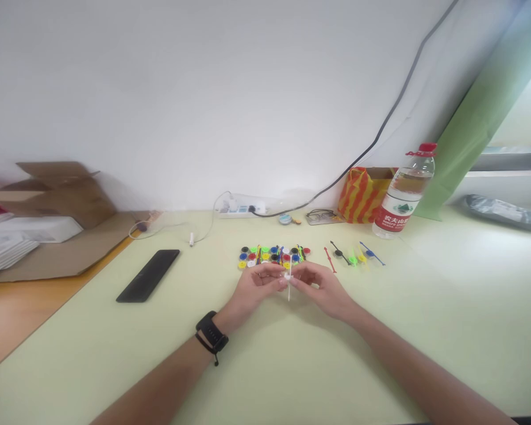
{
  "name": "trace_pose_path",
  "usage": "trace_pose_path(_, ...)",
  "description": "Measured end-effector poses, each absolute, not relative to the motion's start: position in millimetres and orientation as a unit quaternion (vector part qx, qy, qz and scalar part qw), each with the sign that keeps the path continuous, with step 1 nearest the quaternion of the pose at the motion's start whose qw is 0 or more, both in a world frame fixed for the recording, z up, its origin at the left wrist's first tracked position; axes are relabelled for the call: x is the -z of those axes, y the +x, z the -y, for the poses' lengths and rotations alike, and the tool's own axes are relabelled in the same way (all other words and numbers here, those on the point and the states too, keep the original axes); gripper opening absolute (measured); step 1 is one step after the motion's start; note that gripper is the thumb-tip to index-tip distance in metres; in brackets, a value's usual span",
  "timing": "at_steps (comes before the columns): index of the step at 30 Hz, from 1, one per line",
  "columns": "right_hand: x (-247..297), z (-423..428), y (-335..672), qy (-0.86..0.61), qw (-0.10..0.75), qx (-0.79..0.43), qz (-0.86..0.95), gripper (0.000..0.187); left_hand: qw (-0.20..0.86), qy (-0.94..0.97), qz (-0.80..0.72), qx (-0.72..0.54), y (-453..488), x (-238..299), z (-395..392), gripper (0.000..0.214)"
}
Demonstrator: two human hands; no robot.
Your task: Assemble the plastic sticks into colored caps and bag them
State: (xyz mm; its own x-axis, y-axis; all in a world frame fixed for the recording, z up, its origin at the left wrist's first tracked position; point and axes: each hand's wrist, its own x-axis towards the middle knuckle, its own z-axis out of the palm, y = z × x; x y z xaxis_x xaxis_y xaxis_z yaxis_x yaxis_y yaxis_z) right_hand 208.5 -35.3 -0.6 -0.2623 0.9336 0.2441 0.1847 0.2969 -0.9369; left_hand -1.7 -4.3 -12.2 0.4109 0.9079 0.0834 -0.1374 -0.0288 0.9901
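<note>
Forearms (402, 345) converge where the left hand (257, 288) and right hand (322, 289), nearly meeting, pinch a slender white stick (289, 290) above the worktop (283, 378); disc-centred sticks (369, 254) at right appear assembled, while clustered discs (242, 265) beyond seem unassembled.

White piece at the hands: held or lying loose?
Held: the white piece is pinched by fingers of the left hand and right hand, its thin ends showing beyond them.

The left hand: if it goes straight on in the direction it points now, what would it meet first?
The left hand would most likely meet the thin white piece at its fingertips first, with the right hand just beyond; the exact depth is hard to judge.
</note>
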Motion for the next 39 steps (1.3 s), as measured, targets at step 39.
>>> trace_pose_path(39, 6, 36, 212, -0.409, 0.466, -0.342, 0.706, 0.043, 0.631, 0.557, -0.330, -0.429, 0, 12, 5, 0.031)
